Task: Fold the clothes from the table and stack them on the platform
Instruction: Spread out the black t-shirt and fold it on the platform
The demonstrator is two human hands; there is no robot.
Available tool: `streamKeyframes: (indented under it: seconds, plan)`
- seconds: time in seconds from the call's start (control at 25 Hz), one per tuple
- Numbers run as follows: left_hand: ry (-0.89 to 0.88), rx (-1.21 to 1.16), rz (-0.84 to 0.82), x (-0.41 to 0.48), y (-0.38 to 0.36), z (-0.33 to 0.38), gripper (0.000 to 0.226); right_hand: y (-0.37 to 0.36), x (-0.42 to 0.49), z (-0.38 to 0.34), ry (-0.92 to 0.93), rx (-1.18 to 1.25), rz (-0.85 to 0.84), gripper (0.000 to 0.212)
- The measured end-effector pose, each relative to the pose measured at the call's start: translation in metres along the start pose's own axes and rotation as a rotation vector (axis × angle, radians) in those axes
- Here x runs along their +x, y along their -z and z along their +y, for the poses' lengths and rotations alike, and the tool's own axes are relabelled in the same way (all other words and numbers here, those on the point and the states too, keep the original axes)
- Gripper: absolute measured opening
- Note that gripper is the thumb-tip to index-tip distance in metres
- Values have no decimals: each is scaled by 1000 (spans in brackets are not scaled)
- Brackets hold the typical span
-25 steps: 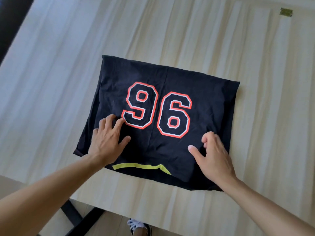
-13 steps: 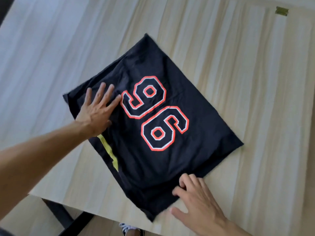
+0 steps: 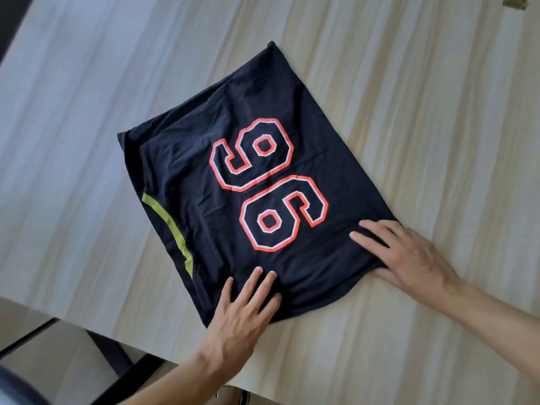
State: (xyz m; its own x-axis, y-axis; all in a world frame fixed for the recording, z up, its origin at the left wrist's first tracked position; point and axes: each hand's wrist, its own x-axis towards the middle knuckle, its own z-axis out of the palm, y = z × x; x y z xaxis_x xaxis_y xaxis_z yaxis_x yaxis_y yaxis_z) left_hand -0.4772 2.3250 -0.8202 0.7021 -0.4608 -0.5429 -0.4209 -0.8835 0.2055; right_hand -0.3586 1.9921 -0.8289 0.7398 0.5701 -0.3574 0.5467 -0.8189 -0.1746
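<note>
A folded black shirt [image 3: 204,176] with an orange-and-white "96" and a yellow-green trim strip lies flat on the light wooden table [image 3: 409,112], turned so the number reads sideways. My left hand [image 3: 245,308] rests flat on its near corner with fingers straight. At the shirt's right corner my right hand [image 3: 409,255] presses down, fingers spread, the thumb against the cloth's edge. No platform is in view.
The table's near edge runs diagonally across the lower left, with dark chair or table legs [image 3: 117,355] and floor below it. A small greenish tape mark [image 3: 515,1] sits at the far right of the table top.
The shirt has been rotated further clockwise on the table. My left hand moved from the shirt's left corner to its near corner. My right hand moved up onto the right corner.
</note>
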Motion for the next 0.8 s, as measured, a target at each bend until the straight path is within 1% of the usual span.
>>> streamKeyframes:
  seconds: [0.08,0.12,0.16,0.2,0.24,0.28,0.32,0.36,0.4,0.44,0.48,0.56,0.64,0.68,0.72,0.8]
  plan:
    - [-14,-54,48,0,3,-8,76,0,6,5,11,-18,176,46]
    - [-18,-115,53,-1,7,-12,68,2,10,4,27,-8,209,27]
    - [-4,-174,63,-1,13,-16,59,4,13,2,45,23,211,14]
    - [26,-241,46,-3,21,-19,50,10,14,-3,57,74,159,12]
    - [81,-324,32,-5,29,-22,41,18,13,-7,65,143,50,14]
    - [156,-423,-11,-8,43,-27,33,31,9,-12,56,214,-116,16]
    - [203,-513,-42,-12,54,-38,34,45,6,-16,44,265,-307,17]
    - [206,-577,-76,-19,66,-51,46,59,2,-21,46,305,-496,19]
    - [195,-627,-140,-24,80,-65,58,77,0,-27,55,355,-634,22]
    - [179,-647,-178,-26,99,-78,64,97,4,-31,69,412,-699,24]
    - [169,-659,-195,-26,119,-93,63,117,14,-32,85,447,-684,25]
    - [208,-659,-161,-12,158,-125,51,150,50,-31,88,460,-528,22]
    - [302,-683,-51,16,191,-159,39,169,95,-21,8,415,-312,10]
    - [357,-680,32,31,202,-174,33,172,118,-17,-63,386,-214,9]
    - [423,-662,141,44,206,-189,29,170,139,-13,-141,358,-111,22]
    - [556,-513,449,65,200,-201,36,153,167,-16,-237,306,148,47]
